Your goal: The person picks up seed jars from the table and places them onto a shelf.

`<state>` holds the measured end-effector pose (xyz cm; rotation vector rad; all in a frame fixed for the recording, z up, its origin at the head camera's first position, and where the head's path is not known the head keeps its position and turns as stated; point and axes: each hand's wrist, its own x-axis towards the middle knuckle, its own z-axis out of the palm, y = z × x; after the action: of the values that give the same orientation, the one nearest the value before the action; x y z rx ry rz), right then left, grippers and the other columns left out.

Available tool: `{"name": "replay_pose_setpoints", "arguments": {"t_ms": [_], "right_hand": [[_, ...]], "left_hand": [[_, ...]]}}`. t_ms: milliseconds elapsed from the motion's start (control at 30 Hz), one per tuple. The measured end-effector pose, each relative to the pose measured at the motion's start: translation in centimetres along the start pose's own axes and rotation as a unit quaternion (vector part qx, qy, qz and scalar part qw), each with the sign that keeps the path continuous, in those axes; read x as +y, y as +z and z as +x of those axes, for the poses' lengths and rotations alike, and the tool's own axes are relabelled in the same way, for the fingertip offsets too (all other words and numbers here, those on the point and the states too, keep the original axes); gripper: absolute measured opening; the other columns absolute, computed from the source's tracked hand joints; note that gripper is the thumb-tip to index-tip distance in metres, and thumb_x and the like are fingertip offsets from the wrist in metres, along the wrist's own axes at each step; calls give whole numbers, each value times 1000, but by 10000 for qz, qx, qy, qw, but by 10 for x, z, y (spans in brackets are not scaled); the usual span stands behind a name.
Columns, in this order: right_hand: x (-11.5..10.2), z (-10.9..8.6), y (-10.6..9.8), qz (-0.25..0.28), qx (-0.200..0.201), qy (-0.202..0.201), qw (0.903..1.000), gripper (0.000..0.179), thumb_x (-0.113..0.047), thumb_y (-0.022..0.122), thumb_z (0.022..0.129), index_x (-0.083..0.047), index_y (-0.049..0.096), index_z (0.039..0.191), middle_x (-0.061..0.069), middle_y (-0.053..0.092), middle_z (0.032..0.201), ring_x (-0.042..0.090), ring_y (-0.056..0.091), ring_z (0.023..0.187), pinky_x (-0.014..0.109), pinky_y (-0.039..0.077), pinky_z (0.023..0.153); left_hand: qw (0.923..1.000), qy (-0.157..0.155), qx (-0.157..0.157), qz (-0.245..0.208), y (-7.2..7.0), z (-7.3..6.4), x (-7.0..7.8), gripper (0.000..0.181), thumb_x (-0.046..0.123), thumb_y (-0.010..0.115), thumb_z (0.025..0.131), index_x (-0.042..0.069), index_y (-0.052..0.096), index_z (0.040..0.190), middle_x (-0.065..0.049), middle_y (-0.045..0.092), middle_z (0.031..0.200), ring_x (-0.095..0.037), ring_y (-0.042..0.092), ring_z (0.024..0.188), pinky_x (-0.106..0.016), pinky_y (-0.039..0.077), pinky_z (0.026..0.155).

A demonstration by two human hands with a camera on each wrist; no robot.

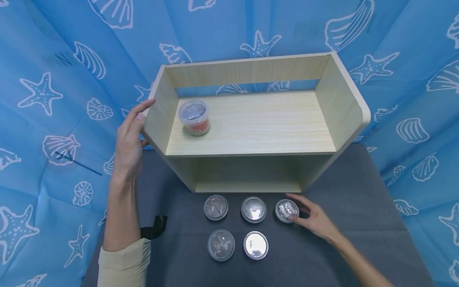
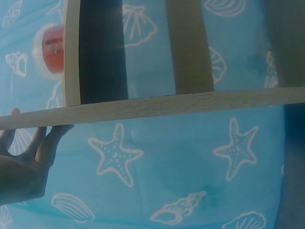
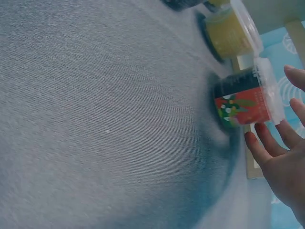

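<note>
A two-tier wooden shelf [image 1: 251, 119] stands at the back of the table. My left hand [image 1: 130, 137] grips the front edge of its left side panel [image 2: 157, 106], fingers on both faces of the board. My right hand [image 1: 315, 219] is at the rightmost lidded plastic tub [image 1: 285, 210], fingers spread around its side and lid. In the right wrist view this tub [image 3: 243, 100] has a red, dark and green label with flowers, and the fingertips are right at its lid rim. Another lidded tub [image 1: 195, 119], reddish below, stands on the upper tier at the left.
Left of the right hand, more lidded tubs stand in two rows, including a back middle tub [image 1: 254, 209] and a front left tub [image 1: 221, 245]. A yellow tub [image 3: 231, 36] shows in the right wrist view. A black strap [image 1: 154, 228] hangs by the left forearm. Blue shell-patterned curtain [image 1: 53, 159] surrounds the grey tabletop [image 1: 305, 259].
</note>
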<state>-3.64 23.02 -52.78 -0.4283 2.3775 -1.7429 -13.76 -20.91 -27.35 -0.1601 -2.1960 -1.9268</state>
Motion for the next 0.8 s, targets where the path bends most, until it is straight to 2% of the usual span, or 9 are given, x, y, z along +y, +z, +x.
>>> {"name": "replay_pose_setpoints", "arguments": {"t_ms": [67,167,333,433,567,800], "right_hand": [[2,-1,4,-52,-8,167,9998,68,-9,79,85,-2,48,145,22,48,144,35,55,122,20,49,90],[5,-2,9,-34,-2,367,9993,72,-12,81,84,-4,46,147,20,46,146,29,56,122,20,49,89],[7,-3,15,-126,129,338,9993,78,-11,83,81,-4,45,148,22,46,147,19,56,122,16,47,89],[8,-3,18,-280,236,335,9988,81,-13,85,79,-5,44,148,22,49,144,23,56,121,15,46,91],[10,-4,21,-593,321,466,9966,84,-17,87,77,-10,45,149,20,56,137,28,60,116,20,47,90],[9,-5,22,-883,389,603,9935,83,-18,87,77,-15,45,149,19,61,130,29,63,111,26,51,85]], "left_hand": [[10000,11,10,2,-1,0,-1,41,34,40,106,21,55,143,-2,41,149,-25,42,125,-60,33,96],[10000,32,13,11,-2,0,-2,41,34,40,106,22,55,142,-2,42,148,-25,42,125,-59,33,96],[10000,78,9,5,-2,1,-4,40,33,40,106,22,56,142,-2,42,148,-25,42,125,-61,33,97],[9999,100,34,12,-1,1,-4,40,33,40,106,22,56,141,-2,42,148,-25,42,125,-61,33,97],[9999,103,56,34,-1,1,-4,40,33,40,106,22,56,141,-1,42,148,-25,42,126,-62,33,97],[9999,107,70,52,0,1,-4,40,33,40,106,22,56,141,-1,42,149,-25,42,126,-64,32,98]]}}
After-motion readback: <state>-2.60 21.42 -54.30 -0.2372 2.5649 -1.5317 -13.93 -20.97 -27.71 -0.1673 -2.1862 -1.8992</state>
